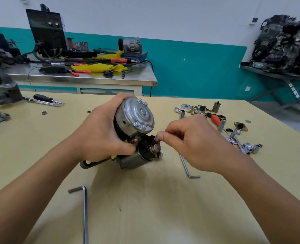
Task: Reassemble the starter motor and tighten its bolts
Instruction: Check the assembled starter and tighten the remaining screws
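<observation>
The starter motor [134, 118] lies tilted on the yellow table [145, 199], its round silver end cap with several small bolts facing me. My left hand [100, 132] grips the motor body from the left, thumb near the copper terminal. My right hand [186, 138] pinches a small nut [157, 138] at a stud on the black solenoid [147, 150], just right of the motor. The solenoid's lower copper terminal [154, 148] shows below my fingertips.
Two L-shaped hex keys lie on the table, one at front left [84, 205] and one under my right wrist [188, 169]. Sockets, washers and a red-handled tool [216, 119] scatter at right. Screwdrivers [45, 100] and a vise [3, 92] sit far left.
</observation>
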{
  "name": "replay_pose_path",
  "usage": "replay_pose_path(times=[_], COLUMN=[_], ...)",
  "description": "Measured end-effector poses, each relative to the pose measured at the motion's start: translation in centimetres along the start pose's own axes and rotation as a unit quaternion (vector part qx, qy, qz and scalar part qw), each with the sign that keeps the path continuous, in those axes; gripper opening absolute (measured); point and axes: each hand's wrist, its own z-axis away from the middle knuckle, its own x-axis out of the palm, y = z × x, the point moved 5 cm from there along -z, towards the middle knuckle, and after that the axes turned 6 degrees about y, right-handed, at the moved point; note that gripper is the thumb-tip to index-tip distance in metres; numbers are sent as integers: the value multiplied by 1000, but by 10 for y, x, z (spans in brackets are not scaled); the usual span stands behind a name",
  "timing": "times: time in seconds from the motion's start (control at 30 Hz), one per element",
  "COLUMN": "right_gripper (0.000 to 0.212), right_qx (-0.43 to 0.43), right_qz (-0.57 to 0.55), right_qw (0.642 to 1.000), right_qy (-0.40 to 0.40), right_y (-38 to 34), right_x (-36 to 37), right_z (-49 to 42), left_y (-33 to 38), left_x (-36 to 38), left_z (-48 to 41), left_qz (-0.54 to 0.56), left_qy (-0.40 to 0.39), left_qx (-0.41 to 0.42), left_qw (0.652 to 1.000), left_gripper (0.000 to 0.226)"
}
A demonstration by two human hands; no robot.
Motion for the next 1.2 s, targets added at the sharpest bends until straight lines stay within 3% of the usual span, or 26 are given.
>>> replay_pose_path(times=[0.07, 0.13, 0.23, 0.37, 0.5, 0.57, 0.67, 0.8, 0.93, 1.07, 1.2], right_gripper=[59, 64, 31, 31, 37, 43, 34, 39, 33, 41, 34], right_qx=[28, 49, 1, 26, -31, -45, 9, -34, -2, -20, -2], right_qz=[-12, -56, -101, 30, -43, -46, 34, -11, 55, 8, 40], right_qw=[1000, 997, 994, 997, 998, 998, 997, 999, 996, 999, 998], right_qy=[-5, 33, 48, -71, 28, -4, -66, -9, -63, -30, -39], right_y=[2, 7, 3, 13, 5, 0, 11, 1, 5, 1, 2], right_x=[-1, -9, -16, -5, -19, -14, -8, -16, -8, -14, -12], right_z=[0, 0, 1, 2, 3, 4, 3, 5, 4, 5, 4], left_y=[1, 2, 2, 2, 2, 1, 2, 3, 0, 1, 0], left_x=[1, 1, 0, 1, 0, 0, 0, 0, -1, 0, -1], left_z=[0, 0, 0, 0, 1, 1, 1, 1, 1, 1, 1], left_qz=[1, 2, 3, 3, -13, -12, -8, -4, -5, -13, -10], left_qy=[0, 1, -1, -1, -2, -2, -1, -4, 1, 0, 4], left_qx=[1, 1, -4, -10, -10, -10, -10, -12, -18, -18, -21], left_qw=[1000, 1000, 1000, 1000, 1000, 1000, 1000, 1000, 1000, 1000, 1000], left_gripper=[82, 82, 83, 83, 84, 85, 84, 85, 86, 87, 86])
